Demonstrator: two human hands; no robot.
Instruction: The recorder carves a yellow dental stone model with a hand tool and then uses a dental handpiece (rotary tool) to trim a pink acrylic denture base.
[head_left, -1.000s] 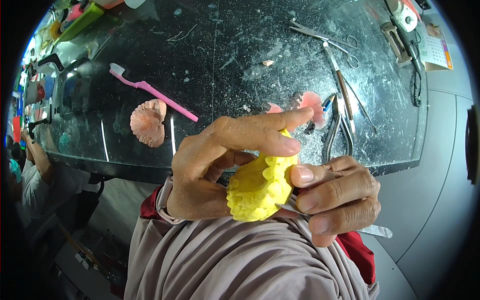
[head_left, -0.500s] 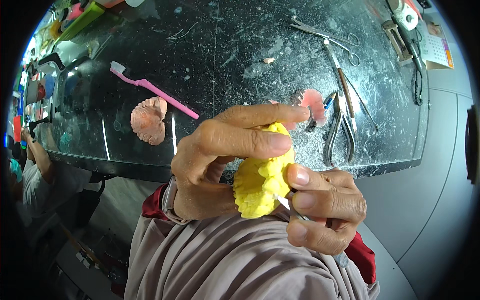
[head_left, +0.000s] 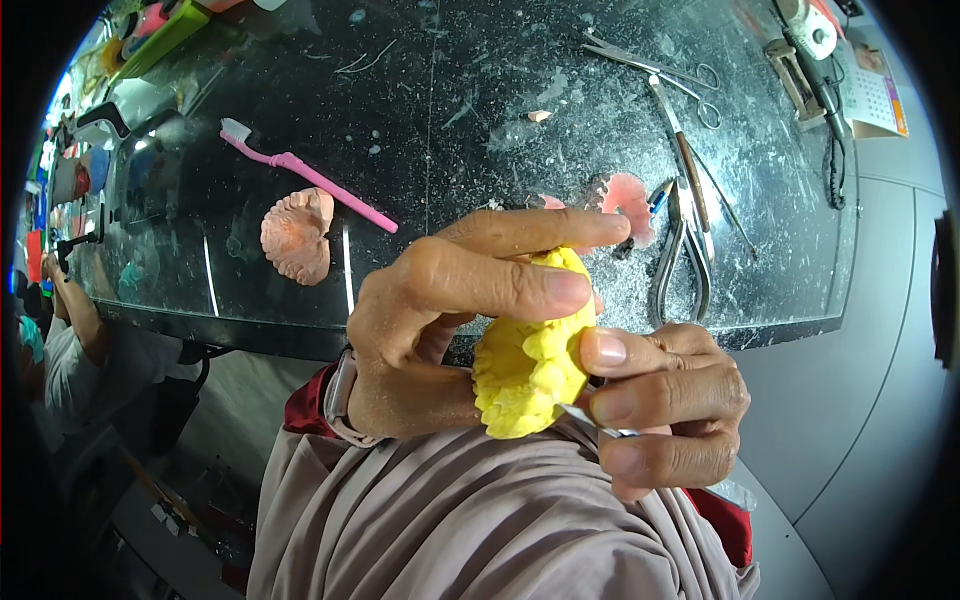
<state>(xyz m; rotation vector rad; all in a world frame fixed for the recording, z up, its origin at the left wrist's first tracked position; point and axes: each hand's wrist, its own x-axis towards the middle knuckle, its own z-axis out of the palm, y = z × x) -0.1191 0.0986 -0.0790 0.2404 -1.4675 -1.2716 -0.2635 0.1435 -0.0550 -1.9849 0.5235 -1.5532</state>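
Observation:
My left hand (head_left: 430, 300) is closed around a yellow dental cast (head_left: 530, 365), its fingers over the upper edge. The row of moulded teeth runs down the cast's side. In my right hand (head_left: 670, 410) is a small pointed metal blade (head_left: 590, 421), gripped close to its tip; most of its handle is hidden by the fingers. The tip touches the cast low on its right side, beside the teeth. My right thumb lies near or against the cast's edge.
On the dusty dark tabletop (head_left: 400, 130) lie a peach dental cast (head_left: 297, 237), a pink toothbrush (head_left: 335, 187), a pink scalloped plate (head_left: 627, 205), pliers (head_left: 685, 255), scissors (head_left: 655, 72), a brown-handled tool (head_left: 688, 165) and a small chip (head_left: 539, 116). A person (head_left: 80, 330) sits far left.
My right hand has shifted slightly right and turned, showing more of the blade's metal. The yellow cast and left hand have moved slightly to the right.

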